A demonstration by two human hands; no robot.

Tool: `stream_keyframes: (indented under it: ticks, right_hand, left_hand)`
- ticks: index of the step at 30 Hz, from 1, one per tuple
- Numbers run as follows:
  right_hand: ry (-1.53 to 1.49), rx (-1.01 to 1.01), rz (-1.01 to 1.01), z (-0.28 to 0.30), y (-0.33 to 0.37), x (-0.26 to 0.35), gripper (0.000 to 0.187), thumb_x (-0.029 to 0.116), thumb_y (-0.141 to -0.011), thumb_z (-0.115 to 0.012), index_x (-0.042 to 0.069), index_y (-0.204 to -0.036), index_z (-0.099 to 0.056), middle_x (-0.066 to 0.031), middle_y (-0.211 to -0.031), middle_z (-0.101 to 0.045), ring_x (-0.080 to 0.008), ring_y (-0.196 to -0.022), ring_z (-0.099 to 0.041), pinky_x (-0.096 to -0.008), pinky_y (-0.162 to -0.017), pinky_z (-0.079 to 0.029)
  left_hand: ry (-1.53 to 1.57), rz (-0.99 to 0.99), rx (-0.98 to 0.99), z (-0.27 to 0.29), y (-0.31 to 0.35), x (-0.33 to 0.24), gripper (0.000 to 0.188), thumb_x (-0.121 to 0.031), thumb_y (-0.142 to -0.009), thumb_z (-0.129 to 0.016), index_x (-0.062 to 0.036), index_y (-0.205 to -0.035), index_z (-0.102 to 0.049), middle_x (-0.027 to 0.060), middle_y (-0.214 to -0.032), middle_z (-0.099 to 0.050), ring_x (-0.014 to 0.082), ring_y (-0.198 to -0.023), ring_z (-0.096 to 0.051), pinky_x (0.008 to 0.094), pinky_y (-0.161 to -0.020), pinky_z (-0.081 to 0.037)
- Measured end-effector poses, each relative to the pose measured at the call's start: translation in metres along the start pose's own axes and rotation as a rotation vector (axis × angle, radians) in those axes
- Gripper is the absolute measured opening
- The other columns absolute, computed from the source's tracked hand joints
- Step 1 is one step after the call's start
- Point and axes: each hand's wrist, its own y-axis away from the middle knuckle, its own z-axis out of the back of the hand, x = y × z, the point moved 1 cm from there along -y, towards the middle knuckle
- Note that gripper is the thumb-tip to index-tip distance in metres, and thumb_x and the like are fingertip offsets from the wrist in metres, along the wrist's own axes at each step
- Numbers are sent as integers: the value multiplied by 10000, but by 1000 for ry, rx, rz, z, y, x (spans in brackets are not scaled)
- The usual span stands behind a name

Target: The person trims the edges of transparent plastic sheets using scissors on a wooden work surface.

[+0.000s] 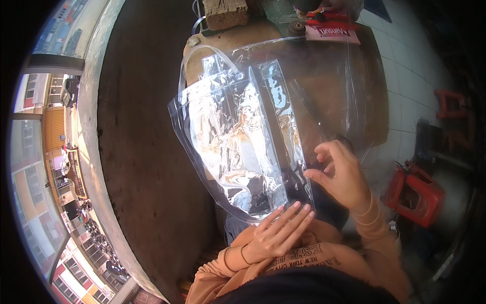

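Note:
A clear, shiny plastic bag (238, 131) lies across the wooden table (372, 91) in front of me, with a clear looped handle at its far left. My left hand (284, 228) rests flat on the bag's near edge, fingers stretched out side by side. Beside the bag's right edge, my right hand (341, 175) hovers with curved fingers and the thumb apart; I see nothing between them. Just beyond the right hand lies what looks like a pair of scissors (320, 124), its dark handle partly hidden by the fingers.
A rough brick (225, 14) sits at the table's far left. Red-and-white packaging (331, 33) and a small dark round piece (297, 28) lie at the far edge. Red plastic stools (414, 195) stand on the tiled floor to the right. A brown wall (147, 126) and window are on the left.

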Motion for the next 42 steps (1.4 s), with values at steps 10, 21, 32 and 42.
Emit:
stream_keyframes:
  ticks: [10, 21, 32, 42]
  right_hand:
    - [-227, -246, -82, -22, 17, -3, 45, 14, -879, -557, -25, -881, -579, -75, -708, -614, -106, -568, -583, -236, -498, -450]
    - [290, -457, 10, -13, 28, -24, 275, 39, -813, -630, -27, -1054, -516, -125, -908, -534, -241, -833, -552, -333, -712, -459]
    - [518, -238, -101, -12, 22, -33, 534, 57, -788, -652, 12, -1279, -448, -133, -947, -511, -289, -861, -520, -351, -802, -449]
    - [-785, -61, -336, 9, 78, -36, 626, 237, -712, -780, 13, -1167, -413, -4, -864, -424, -78, -800, -406, -217, -731, -361]
  left_hand:
    - [85, -84, 120, 17, -65, 48, 419, -297, -719, -713, -111, -1086, -635, 46, -1196, -580, 197, -1169, -517, 445, -1017, -318]
    - [513, -503, 488, -22, -161, 130, 134, -278, -803, -650, -147, -815, -674, -40, -783, -585, 143, -831, -530, 339, -858, -322]
    - [438, -470, 521, -27, -165, 128, 246, -365, -801, -630, -122, -810, -663, 14, -752, -641, 175, -767, -591, 326, -784, -361]
    - [439, -488, 401, -22, -166, 145, 184, -344, -777, -658, -164, -793, -690, -47, -760, -651, 154, -806, -590, 352, -894, -354]
